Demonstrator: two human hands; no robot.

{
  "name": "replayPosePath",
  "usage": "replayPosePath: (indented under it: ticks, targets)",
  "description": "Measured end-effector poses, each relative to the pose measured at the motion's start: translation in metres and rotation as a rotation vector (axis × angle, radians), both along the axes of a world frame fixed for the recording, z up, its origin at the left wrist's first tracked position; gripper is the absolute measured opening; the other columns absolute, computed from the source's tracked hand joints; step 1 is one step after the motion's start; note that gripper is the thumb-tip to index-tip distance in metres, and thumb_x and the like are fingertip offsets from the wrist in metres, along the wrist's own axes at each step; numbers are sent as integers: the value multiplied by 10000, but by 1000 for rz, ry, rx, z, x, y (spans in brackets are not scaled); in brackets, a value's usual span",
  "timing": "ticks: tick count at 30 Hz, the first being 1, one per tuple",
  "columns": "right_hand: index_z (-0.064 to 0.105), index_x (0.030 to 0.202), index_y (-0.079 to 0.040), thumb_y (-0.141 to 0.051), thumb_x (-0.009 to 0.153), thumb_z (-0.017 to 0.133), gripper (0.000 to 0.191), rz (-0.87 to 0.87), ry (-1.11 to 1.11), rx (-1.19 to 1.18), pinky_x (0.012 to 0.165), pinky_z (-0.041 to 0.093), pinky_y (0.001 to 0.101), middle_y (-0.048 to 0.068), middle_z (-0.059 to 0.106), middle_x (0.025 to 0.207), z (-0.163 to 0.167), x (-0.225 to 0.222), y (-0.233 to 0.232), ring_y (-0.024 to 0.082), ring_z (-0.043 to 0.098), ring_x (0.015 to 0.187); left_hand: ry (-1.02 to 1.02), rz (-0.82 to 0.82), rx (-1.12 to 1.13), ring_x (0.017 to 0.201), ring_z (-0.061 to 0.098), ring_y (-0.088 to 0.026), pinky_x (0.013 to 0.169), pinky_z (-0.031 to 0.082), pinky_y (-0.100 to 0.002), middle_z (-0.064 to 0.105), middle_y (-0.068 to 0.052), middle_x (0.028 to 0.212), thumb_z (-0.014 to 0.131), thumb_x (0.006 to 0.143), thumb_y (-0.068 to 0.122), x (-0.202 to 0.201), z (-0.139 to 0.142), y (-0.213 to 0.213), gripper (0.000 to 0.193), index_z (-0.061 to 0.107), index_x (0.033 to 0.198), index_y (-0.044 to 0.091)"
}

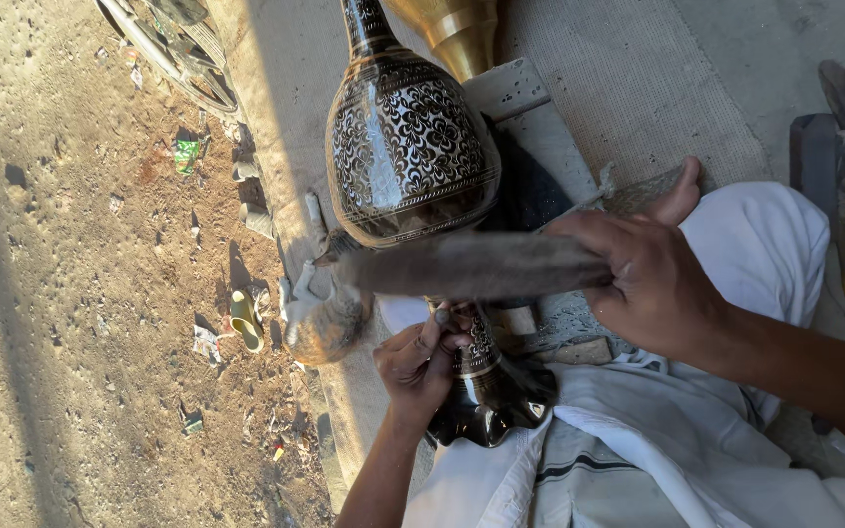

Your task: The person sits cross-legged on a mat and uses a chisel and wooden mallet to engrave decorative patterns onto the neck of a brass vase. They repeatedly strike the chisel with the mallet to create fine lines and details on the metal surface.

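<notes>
A large dark metal vase with engraved silver floral patterning (411, 147) lies tilted across the person's lap, its flared foot near the white garment (638, 440). The left hand (421, 367) is closed around the vase's narrow stem, apparently pressing a small tool there, though the tool is too hidden to tell. The right hand (652, 279) is clamped on a long dark wooden mallet or stick (471, 266), blurred by motion. This looks like engraving work in progress; the next strike calls for a steady left-hand grip. A brass vessel (454, 34) is cut off at the top edge.
</notes>
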State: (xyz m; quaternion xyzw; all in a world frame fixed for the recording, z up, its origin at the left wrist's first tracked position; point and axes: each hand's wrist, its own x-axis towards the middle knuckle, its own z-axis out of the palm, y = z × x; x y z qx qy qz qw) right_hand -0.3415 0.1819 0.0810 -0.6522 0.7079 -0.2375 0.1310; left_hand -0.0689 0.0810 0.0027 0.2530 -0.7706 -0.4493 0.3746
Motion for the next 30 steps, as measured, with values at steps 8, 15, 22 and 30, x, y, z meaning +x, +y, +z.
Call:
replayPosePath:
  ticks: [8,15,22,30]
  targets:
    - [674,1168,-104,40,661,718,529,0,-127,-146,977,434,491,100,746,984,-13,0,-2,240,716,893,1,-2,14,856,772,-138,784,617,-271,796,-91,949,788,859,-94,2,-1,1,228,772,1028,59]
    - [648,1172,-97,47,719,667,476,-103,-434,21,826,495,429,47,713,927,-10,3,0,179,724,878,-15,-13,17,863,803,-119,755,646,-250,812,-82,965,773,867,-77,-2,5,-1,345,687,1185,25]
    - [702,1143,-113,45,594,720,572,-77,-49,19,881,400,516,61,763,970,-3,6,-2,265,707,837,-3,-18,34,889,780,-180,790,632,-282,782,-134,982,716,875,-130,-7,19,-2,250,711,1100,-21]
    - [731,1101,-138,60,669,756,476,-80,59,13,878,426,532,33,767,897,-5,4,1,233,696,766,61,-40,99,870,759,-164,782,619,-265,778,-101,966,711,900,-120,-8,21,-1,228,728,1085,12]
